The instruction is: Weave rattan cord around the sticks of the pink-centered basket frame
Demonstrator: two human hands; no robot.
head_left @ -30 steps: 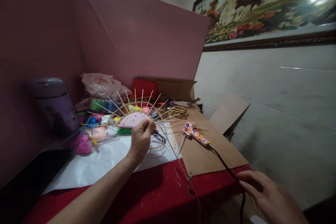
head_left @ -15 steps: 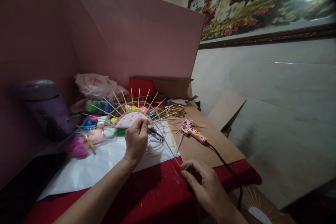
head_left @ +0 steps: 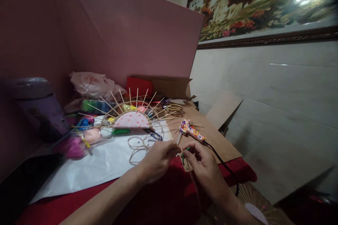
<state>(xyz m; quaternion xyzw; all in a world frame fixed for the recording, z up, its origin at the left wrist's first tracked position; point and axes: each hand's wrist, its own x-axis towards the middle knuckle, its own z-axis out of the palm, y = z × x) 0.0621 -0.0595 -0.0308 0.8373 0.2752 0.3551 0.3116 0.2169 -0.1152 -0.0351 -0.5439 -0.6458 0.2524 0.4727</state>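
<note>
My left hand (head_left: 161, 159) is closed in a pinch, its fingertips almost meeting those of my right hand over the table's front edge. A thin brown cord (head_left: 194, 179) hangs down from between the two hands; the bit at my left fingertips is mostly hidden. My right hand (head_left: 203, 163) pinches the cord along with a small green strip (head_left: 183, 159) that sticks out past the thumb. Behind them, a half-round piece of pink dotted fabric (head_left: 132, 120) stands with thin wooden sticks (head_left: 137, 95) fanning out from it and cord running across them in arcs.
A flower-patterned glue gun (head_left: 194, 132) lies on brown cardboard (head_left: 221, 147), its black cable trailing off the front edge. Looped cord (head_left: 137, 149) rests on white paper (head_left: 92, 172). Bagged coloured clay (head_left: 76, 146) and a purple bottle (head_left: 43, 112) stand left.
My left hand has left the dotted fabric and come down and right to my right hand. The right hand has risen slightly, and the cord now hangs below it.
</note>
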